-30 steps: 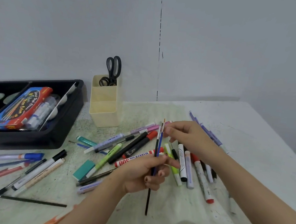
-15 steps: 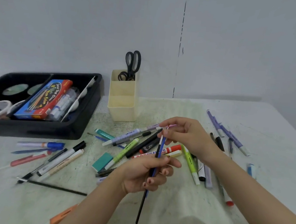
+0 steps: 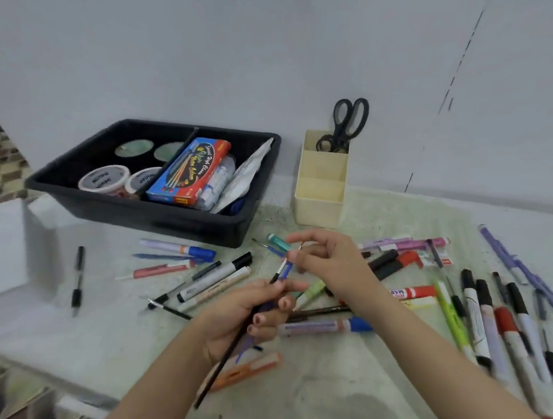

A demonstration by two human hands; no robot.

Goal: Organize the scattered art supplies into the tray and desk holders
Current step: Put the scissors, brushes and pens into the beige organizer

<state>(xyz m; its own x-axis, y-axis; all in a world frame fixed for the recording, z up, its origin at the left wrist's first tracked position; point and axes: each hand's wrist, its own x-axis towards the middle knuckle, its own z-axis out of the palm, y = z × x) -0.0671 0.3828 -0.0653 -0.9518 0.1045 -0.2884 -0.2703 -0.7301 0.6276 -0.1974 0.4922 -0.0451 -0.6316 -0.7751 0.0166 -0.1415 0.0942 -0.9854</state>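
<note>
Both hands have drifted left, left hand (image 3: 251, 311) clenching light, stiff brushes (image 3: 279, 273) mid-shaft, right hand (image 3: 327, 260) pinching their tips.

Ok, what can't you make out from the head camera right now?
- How many brushes the left hand holds: fingers hide the middle of the shafts.
- What the right hand pinches at the brush tips: blurred, too small.
- The front slots of the holder: its walls hide the insides; only scissors show at the back.
- The pens at far right: smeared, labels unreadable.
- The tray: the box covers what is under it.
</note>
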